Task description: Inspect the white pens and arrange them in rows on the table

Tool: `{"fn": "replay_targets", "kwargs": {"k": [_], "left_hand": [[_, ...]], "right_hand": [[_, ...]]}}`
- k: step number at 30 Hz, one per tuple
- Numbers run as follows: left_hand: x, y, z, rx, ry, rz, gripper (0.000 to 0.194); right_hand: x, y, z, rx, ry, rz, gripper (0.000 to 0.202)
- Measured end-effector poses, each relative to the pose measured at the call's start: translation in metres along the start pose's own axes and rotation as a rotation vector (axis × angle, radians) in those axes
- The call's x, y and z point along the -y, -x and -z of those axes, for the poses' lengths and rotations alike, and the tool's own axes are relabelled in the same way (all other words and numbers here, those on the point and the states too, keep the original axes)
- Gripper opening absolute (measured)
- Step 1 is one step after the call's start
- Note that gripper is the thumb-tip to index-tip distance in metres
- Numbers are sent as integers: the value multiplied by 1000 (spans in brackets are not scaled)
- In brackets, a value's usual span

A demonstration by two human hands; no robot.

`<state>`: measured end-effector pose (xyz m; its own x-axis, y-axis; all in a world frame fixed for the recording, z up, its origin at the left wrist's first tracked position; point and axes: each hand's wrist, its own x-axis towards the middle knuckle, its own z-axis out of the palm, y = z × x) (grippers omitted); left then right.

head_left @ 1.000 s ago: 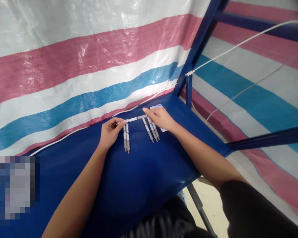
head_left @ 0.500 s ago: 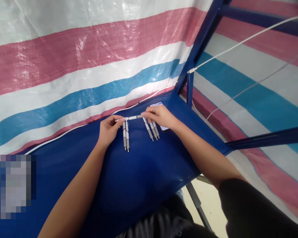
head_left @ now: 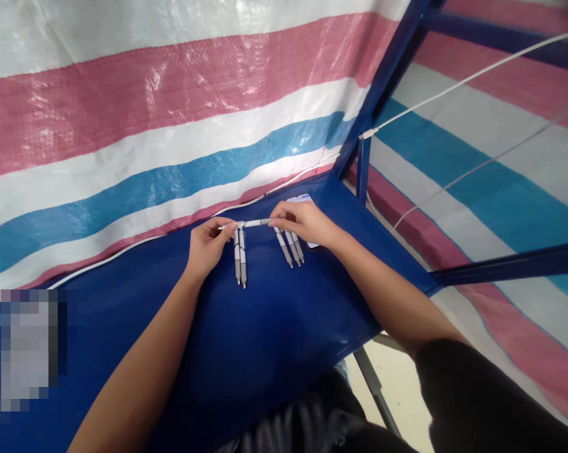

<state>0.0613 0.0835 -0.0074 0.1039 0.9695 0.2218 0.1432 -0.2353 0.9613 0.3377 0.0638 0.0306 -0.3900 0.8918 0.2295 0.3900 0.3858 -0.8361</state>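
Left fingers: my left hand [head_left: 209, 245] is pinched narrow, thumb against fingers, on the white end of a pen [head_left: 253, 223].
Right fingers: my right hand [head_left: 303, 223] is closed on the same pen's grey end; its tip is hidden behind my fingers, if it shows at all.
Pen's long axis: it runs crosswise from one hand to the other, its right end slightly farther from me; neither hand is nearer, since each has an end. Whether it clears the tabletop, I cannot tell.
Pair by my left: two pens [head_left: 243, 261] lie side by side just beside that hand, tips towards me, nearly square to the held one.
Trio by my right: three pens [head_left: 283, 247] slant below that hand, tips towards me.
Phone: what looks like a phone [head_left: 299, 199] lies partly behind my right hand.
Underneath: a blue tabletop [head_left: 274, 340].
Beyond: a striped sheet [head_left: 170, 138].
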Motion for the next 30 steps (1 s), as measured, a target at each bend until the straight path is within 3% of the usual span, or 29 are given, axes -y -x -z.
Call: {"fn": "replay_targets", "kwargs": {"k": [5, 7, 8, 10, 11, 13, 16, 23, 27, 30], "left_hand": [[-4, -2, 2, 10, 11, 1, 35], [-10, -2, 3, 48, 30, 6, 35], [-14, -2, 4, 101, 38, 19, 35], [-24, 0, 4, 263, 39, 61, 33], [-29, 1, 3, 346, 32, 82, 32], [-38, 4, -2, 464, 7, 104, 31], [-46, 10, -12, 474, -8, 81, 29], [-44, 15, -31, 205, 45, -45, 40], [-33, 13, -28, 65, -189, -105, 22], [-22, 10, -22, 25, -403, -93, 15]], "right_hand": [[6, 2, 4, -2, 17, 19, 49], [9, 5, 12, 149, -39, -46, 46], [11, 6, 17, 294, -83, -88, 45], [13, 7, 22, 581, -175, -137, 43], [13, 7, 22, 602, -214, -137, 41], [12, 7, 17, 501, -275, -116, 38], [11, 6, 0, 393, -416, -124, 49], [12, 7, -22, 181, -524, -83, 63], [1, 2, -22, 105, -546, -93, 55], [-6, -1, -20, 91, -570, -71, 53]]}}
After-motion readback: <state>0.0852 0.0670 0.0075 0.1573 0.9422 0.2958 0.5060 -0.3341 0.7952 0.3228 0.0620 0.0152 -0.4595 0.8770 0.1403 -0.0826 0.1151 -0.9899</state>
